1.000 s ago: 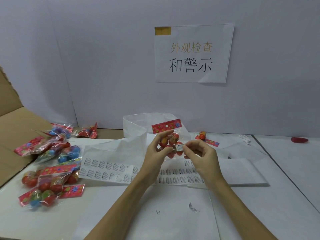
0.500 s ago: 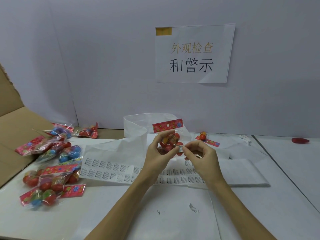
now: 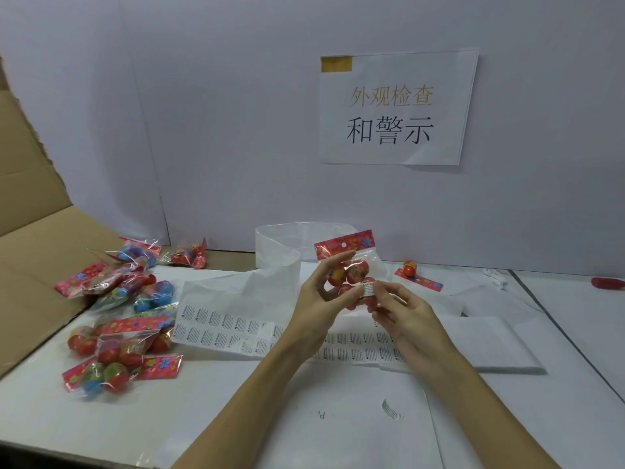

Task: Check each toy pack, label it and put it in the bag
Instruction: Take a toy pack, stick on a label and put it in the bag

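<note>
Packing and inspection station, white table (image 3: 558, 384), wall sign (image 3: 395, 106), label sheets (image 3: 230, 328), toy packs (image 3: 118, 340), cardboard box (image 3: 30, 252)

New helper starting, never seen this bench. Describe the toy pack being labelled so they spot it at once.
Start at the paper sign on the back wall and drop straight down to the two hands above the label sheet. The pack is gripped in the left hand, a clear bag of red balls under a red flowered header. It alone is off the table, with the right hand pressing a white label on.
</note>
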